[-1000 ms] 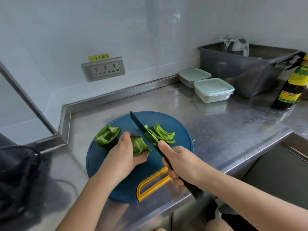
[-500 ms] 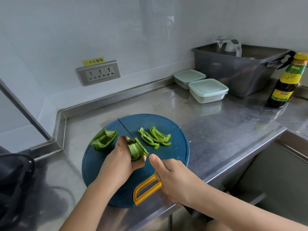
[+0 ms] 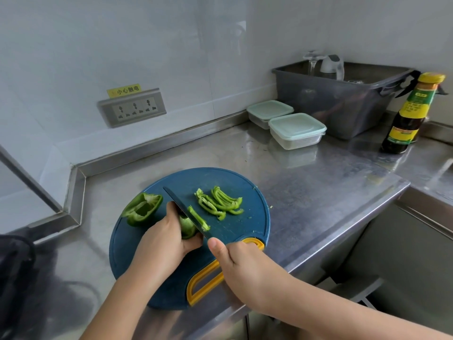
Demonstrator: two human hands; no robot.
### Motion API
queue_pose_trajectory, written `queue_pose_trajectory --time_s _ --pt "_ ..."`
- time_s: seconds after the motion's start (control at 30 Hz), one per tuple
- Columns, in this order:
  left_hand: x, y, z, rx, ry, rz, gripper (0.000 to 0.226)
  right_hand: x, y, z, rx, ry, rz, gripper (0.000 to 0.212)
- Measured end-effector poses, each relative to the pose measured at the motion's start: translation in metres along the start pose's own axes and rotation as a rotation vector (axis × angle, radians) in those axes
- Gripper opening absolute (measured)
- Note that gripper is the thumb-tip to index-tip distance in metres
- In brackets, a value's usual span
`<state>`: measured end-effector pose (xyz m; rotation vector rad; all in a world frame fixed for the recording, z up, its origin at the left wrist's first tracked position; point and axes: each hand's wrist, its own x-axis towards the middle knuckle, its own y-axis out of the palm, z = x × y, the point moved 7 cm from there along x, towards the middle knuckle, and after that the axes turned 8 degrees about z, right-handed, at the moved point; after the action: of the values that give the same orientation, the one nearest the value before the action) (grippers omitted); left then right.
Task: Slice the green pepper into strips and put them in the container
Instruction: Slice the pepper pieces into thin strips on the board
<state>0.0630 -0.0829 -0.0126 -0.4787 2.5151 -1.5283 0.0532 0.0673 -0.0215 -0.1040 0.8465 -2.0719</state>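
Note:
On the round blue cutting board (image 3: pixel 247 229) my left hand (image 3: pixel 163 239) grips a green pepper piece (image 3: pixel 187 227). My right hand (image 3: pixel 241 263) grips the handle of a dark knife (image 3: pixel 180 207), whose blade is down through the piece. A fresh strip (image 3: pixel 198 218) lies right of the blade. Several cut strips (image 3: pixel 220 201) are heaped farther right. Another pepper half (image 3: pixel 142 208) lies open on the board's left. Two lidded clear containers, the nearer one (image 3: pixel 297 130) and the farther one (image 3: pixel 268 112), stand on the counter behind.
The steel counter (image 3: pixel 318 192) ends in an edge just right of the board. A grey tub (image 3: pixel 343 99) with glassware stands at the back right. A dark sauce bottle (image 3: pixel 409 119) is beside it. A wall socket (image 3: pixel 132 107) sits behind. A dark bag (image 3: pixel 14 278) lies at left.
The knife moved left from the strip heap onto the held piece and came down through it, leaving a new strip beside the blade. The camera view shifted slightly.

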Motion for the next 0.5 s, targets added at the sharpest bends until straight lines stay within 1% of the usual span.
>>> queue_pose_trajectory --time_s 0.3,0.5 --pt "0.001 0.001 0.004 -0.077 -0.021 0.027 0.057 0.003 -0.006 -0.004 -0.084 0.018 0.019 0.056" --pt "0.004 0.001 0.004 -0.108 0.004 0.063 0.056 0.009 -0.009 -0.011 -0.077 0.060 0.075 0.057"
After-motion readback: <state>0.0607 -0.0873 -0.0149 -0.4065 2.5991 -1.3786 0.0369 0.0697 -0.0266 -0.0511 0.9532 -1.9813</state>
